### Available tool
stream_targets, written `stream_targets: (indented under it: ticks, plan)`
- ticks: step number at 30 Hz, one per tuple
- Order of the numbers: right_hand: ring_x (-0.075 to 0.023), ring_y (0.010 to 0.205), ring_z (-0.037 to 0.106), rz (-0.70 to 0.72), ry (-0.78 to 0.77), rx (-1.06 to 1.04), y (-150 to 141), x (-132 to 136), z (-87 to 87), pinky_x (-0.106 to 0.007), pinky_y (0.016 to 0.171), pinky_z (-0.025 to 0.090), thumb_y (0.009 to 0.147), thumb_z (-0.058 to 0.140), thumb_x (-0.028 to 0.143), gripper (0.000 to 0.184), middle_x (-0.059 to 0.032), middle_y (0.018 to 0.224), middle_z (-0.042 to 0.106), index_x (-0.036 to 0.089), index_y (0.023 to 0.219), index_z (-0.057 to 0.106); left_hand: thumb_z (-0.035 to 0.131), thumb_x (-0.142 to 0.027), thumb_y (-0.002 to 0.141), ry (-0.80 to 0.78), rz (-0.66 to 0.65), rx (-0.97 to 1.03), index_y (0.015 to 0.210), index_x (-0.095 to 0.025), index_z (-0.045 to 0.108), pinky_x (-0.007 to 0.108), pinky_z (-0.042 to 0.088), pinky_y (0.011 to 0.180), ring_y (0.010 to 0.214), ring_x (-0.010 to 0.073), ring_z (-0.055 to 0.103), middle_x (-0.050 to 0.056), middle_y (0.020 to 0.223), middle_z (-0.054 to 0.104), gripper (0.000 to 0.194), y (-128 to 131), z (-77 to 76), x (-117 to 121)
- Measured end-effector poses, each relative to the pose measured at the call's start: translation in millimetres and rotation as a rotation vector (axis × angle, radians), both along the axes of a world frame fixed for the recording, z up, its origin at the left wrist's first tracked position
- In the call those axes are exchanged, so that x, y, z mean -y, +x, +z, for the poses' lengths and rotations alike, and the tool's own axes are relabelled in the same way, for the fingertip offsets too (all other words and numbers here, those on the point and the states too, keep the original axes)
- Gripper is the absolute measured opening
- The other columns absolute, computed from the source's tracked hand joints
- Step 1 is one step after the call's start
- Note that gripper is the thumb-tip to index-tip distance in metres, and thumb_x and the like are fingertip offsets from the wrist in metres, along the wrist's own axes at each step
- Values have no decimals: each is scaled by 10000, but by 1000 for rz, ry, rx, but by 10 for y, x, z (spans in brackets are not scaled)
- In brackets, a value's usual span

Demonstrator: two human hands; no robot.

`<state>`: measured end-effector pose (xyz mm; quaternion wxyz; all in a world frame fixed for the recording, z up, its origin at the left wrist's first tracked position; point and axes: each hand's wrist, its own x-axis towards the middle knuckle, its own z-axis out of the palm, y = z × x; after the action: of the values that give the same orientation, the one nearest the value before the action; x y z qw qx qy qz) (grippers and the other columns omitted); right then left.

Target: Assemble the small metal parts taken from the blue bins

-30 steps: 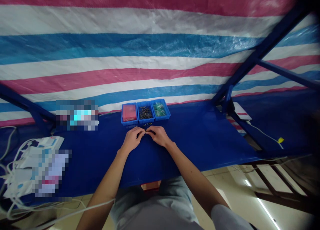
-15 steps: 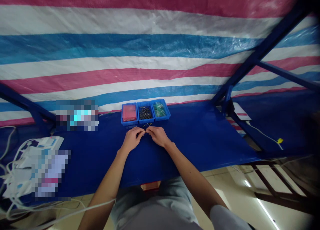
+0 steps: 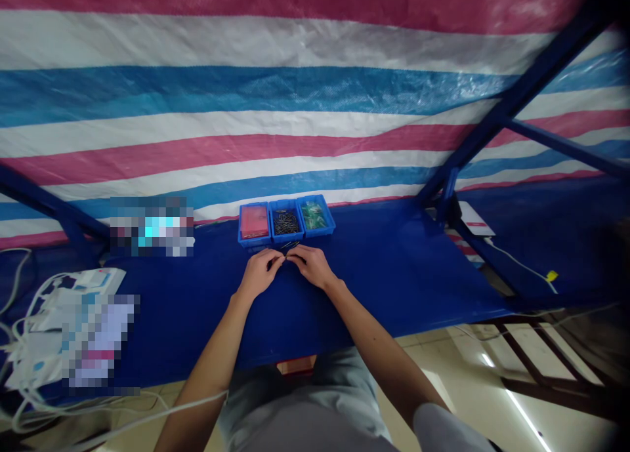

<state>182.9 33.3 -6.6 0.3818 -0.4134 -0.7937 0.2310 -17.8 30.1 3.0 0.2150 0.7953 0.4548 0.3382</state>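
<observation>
My left hand (image 3: 263, 271) and my right hand (image 3: 310, 265) meet fingertip to fingertip over the blue table, both closed in a pinch. A small dark piece shows between the fingertips, too small to name. Just beyond them lie a few loose dark, thin pieces like screws (image 3: 290, 245). Behind these, three blue bins stand side by side. Pink-red flat pieces (image 3: 254, 222) fill the left bin, dark screw-like pieces (image 3: 286, 223) the middle one, and green pieces in what looks like clear plastic (image 3: 314, 216) the right one.
White power strips and cables (image 3: 63, 314) crowd the table's left end. A blurred-out object (image 3: 152, 226) stands at the back left. A white device (image 3: 475, 219) with a cable lies to the right, past a blue frame post (image 3: 447, 193). Striped sheeting (image 3: 295, 124) hangs behind.
The fingers of my right hand have shifted slightly at the pinch, and a little more of the dark piece shows. My left hand and the bins stay put.
</observation>
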Motion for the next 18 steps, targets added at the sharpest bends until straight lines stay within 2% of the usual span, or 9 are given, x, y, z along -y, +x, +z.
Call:
stream_targets:
  ticks: [12,18]
  plan:
    - [-160,820,629,-25,5,85,-6,-6,16,-244,751,416,1027,480,276,193,-45,936,694,208,954,645,550,-318,972,9,4,14,926,-198,705,270,444,678,713,162,593,33,788,666,201,-4,-14,-12]
    - [-148,723,599,-42,-6,114,-10,-2,26,-239,672,376,1036,461,311,241,-29,830,672,202,883,611,558,-301,970,6,-6,38,914,-199,695,271,450,705,733,162,609,27,787,676,181,-5,-16,-21]
